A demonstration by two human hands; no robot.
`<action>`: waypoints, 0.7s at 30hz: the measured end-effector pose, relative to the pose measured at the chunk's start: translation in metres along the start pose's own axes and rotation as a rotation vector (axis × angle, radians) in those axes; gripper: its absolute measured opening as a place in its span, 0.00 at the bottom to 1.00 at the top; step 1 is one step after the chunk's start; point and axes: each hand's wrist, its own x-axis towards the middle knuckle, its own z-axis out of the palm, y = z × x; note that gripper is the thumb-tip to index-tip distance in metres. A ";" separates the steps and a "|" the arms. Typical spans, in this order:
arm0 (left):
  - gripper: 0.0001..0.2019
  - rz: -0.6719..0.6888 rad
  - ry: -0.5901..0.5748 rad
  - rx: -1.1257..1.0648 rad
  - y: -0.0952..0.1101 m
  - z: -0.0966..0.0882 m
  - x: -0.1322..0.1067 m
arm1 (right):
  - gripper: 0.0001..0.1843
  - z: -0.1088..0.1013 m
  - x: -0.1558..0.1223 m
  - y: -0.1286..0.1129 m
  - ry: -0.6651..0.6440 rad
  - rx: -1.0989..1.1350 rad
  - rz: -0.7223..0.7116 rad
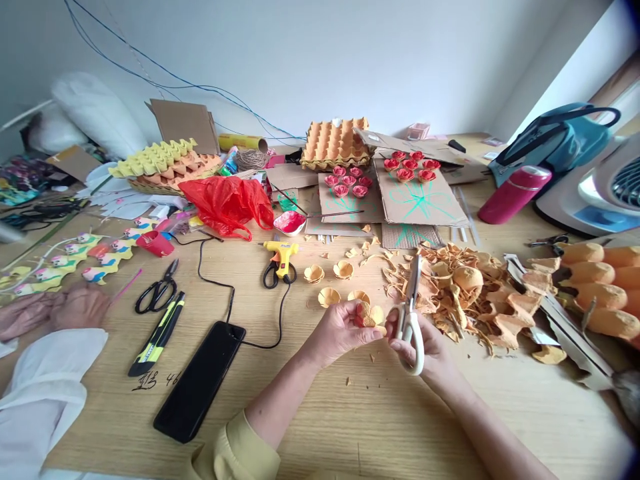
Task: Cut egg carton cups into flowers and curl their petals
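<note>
Pinched in the fingers of my left hand point(343, 333) is a small orange egg-carton cup point(373, 315) with petal-like edges. My right hand point(425, 343) grips a pair of white-handled scissors point(411, 323), blades pointing up and away from me. My right fingertips are close to the cup's lower edge; whether they touch it I cannot tell. Just beyond my hands, several cut orange petal cups point(314, 273) sit on the table. To the right of them lies a heap of orange carton scraps point(480, 293).
A yellow glue gun point(281, 257), black phone point(200, 381), utility knife point(157, 335) and black scissors point(157, 293) lie left. A co-worker's hands point(75, 307) rest at far left. Red flowers point(410, 167) on cardboard point(420, 203) and a red bowl point(290, 222) stand behind. Egg cartons point(600, 287) are right.
</note>
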 end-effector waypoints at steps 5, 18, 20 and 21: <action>0.18 0.031 -0.046 0.171 -0.008 0.005 -0.002 | 0.17 0.004 0.001 0.000 0.096 0.109 0.051; 0.19 -0.056 -0.031 -0.206 -0.020 0.000 0.001 | 0.22 -0.004 0.001 0.007 0.093 0.143 0.122; 0.19 -0.105 -0.033 -0.257 -0.022 0.003 0.000 | 0.21 -0.004 0.000 0.008 0.071 0.117 0.123; 0.20 -0.118 -0.037 -0.267 -0.022 0.004 0.000 | 0.21 -0.005 0.000 0.007 0.067 0.107 0.118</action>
